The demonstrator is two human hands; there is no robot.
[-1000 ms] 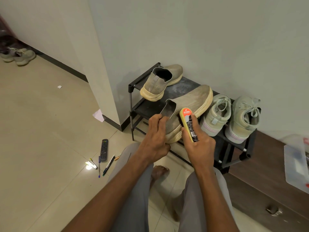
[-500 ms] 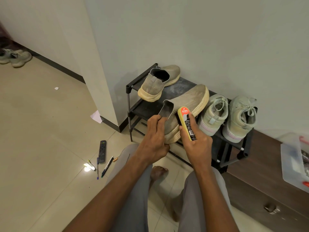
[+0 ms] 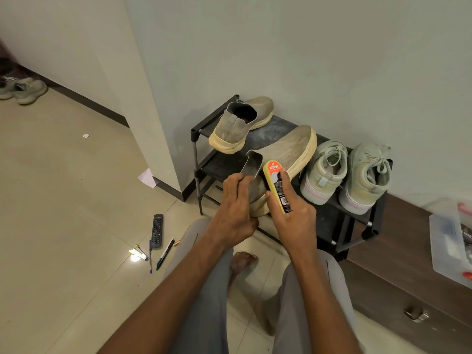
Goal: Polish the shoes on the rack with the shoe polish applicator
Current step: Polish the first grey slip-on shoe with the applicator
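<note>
Now your left hand (image 3: 236, 212) still grips the tan shoe (image 3: 278, 162) at its heel over the rack (image 3: 357, 221), while your right hand (image 3: 293, 215) keeps the applicator (image 3: 277, 185) pressed against its side; little has shifted, so polishing continues.

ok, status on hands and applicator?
Left hand grips slip-on shoe heel. Right hand holds polish applicator against its side. Nothing in the way.

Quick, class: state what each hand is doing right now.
Left hand: grips the heel of the beige knit slip-on shoe.
Right hand: holds the yellow polish applicator.
</note>
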